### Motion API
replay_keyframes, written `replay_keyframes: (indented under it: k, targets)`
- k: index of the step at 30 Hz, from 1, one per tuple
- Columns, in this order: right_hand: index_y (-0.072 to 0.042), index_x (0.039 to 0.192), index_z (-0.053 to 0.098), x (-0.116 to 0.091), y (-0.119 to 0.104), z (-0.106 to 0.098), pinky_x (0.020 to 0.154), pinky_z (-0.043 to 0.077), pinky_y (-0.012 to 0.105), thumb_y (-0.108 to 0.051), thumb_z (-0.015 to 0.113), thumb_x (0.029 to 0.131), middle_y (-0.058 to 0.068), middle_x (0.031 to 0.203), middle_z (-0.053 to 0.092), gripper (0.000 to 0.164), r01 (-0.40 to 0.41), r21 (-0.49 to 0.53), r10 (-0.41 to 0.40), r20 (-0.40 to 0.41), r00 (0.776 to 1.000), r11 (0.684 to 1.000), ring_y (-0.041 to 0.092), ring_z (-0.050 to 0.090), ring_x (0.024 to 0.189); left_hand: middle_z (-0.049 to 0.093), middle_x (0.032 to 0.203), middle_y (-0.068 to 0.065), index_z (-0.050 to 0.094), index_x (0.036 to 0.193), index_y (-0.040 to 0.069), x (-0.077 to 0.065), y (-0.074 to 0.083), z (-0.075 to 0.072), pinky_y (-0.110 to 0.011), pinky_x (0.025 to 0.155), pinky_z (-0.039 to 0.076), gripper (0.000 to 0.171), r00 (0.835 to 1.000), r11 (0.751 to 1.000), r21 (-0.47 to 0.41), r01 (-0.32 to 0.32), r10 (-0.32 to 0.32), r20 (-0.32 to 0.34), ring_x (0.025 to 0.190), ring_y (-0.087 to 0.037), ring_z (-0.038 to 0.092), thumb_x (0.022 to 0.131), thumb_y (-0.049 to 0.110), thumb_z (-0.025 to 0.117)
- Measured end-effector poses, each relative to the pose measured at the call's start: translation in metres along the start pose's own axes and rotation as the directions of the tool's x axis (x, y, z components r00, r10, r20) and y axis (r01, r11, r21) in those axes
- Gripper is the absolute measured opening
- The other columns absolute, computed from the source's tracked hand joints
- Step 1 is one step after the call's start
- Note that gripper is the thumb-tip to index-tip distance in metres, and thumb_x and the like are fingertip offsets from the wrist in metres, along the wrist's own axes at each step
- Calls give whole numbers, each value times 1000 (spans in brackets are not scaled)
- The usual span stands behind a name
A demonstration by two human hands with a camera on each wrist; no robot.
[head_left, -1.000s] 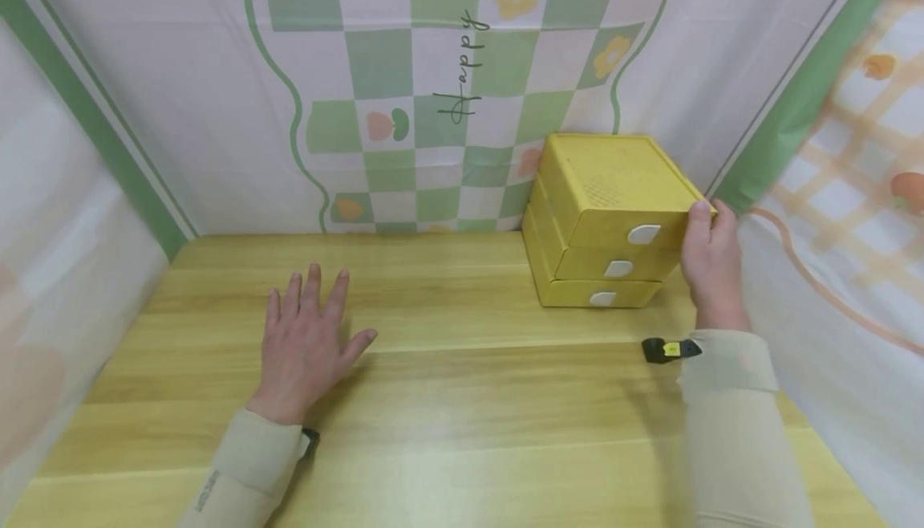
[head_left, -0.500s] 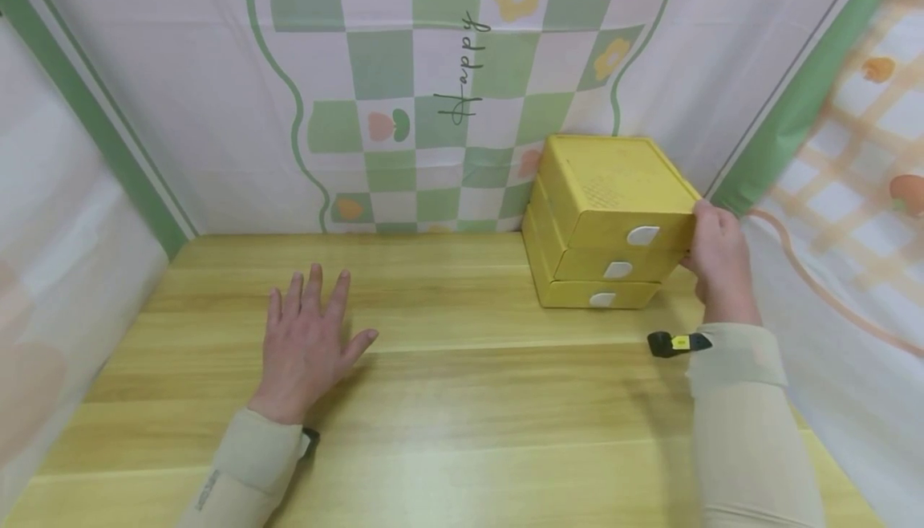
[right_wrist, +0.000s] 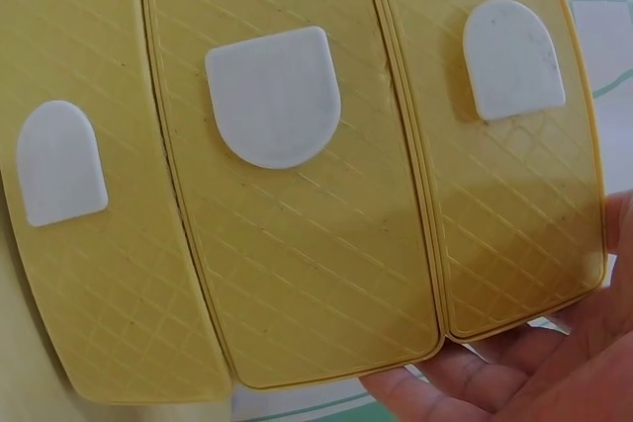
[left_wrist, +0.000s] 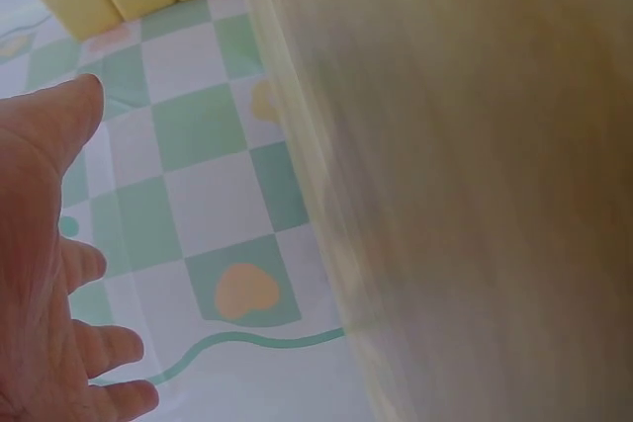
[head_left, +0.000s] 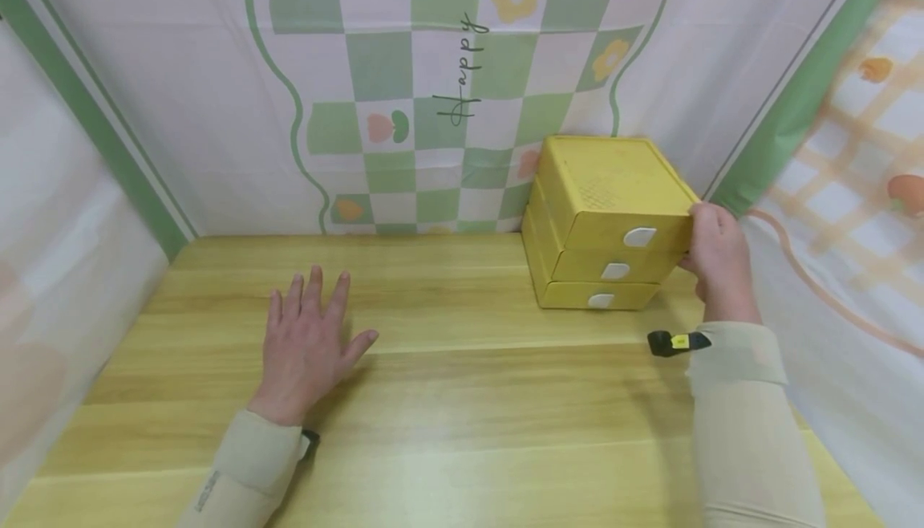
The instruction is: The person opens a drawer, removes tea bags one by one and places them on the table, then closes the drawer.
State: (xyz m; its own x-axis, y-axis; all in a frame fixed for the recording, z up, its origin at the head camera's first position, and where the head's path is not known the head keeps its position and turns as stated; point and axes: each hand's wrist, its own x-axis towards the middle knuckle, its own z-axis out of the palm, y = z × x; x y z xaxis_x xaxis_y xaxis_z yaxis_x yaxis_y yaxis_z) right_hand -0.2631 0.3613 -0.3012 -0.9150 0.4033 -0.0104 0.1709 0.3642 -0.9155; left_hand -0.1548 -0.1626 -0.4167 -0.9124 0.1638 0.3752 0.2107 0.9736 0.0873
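While L hand (head_left: 305, 351) is spread, R hand (head_left: 723, 263) prob. grips yellow white-tabbed drawers (head_left: 609, 227).

our left hand (head_left: 306, 355) is turned palm down, its fingers straight and spread apart, the thumb angled out toward our right. our left forearm (head_left: 241, 468) slants forward behind it. our right hand (head_left: 723, 263), well apart from the left, reaches farther forward, its fingers bent in a hold, the wrist nearly in line with our right forearm (head_left: 751, 440).
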Motion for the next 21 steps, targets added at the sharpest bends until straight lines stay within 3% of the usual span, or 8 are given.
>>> replay_keyframes:
  k: [3,9,14,21]
  targets:
    - [-17,139,46,-1,-1,-1,82,55,33,-59,33,97,12,152,35,61,2,-19,-2,0,1000,1000,28,45,125,20,158,-28,22,158,16,0,1,0,-64,114,6,92,1000,1000,-6,0,0,1,142,-49,16,89,76,36]
    - [-13,135,46,-2,-5,-1,88,53,45,-58,32,97,15,153,34,60,16,-59,-14,24,1000,998,33,42,128,22,157,-29,25,157,15,-2,3,-1,-66,113,11,92,1000,1000,-2,-2,2,-14,141,-50,18,89,75,37]
    - [-9,141,42,-4,-6,2,82,55,41,-54,32,98,14,147,38,63,37,-68,-35,33,999,997,30,45,121,21,157,-29,25,157,15,-2,4,-2,-65,114,10,92,1000,1000,-10,8,-8,-1,141,-49,17,89,75,38]
    - [-8,151,35,-11,-10,7,95,48,54,-52,28,99,17,152,35,68,56,-68,-51,86,995,996,36,41,129,22,157,-29,26,157,15,-2,5,-1,-66,113,11,92,1000,1000,-10,8,-8,-5,141,-49,18,89,75,39]
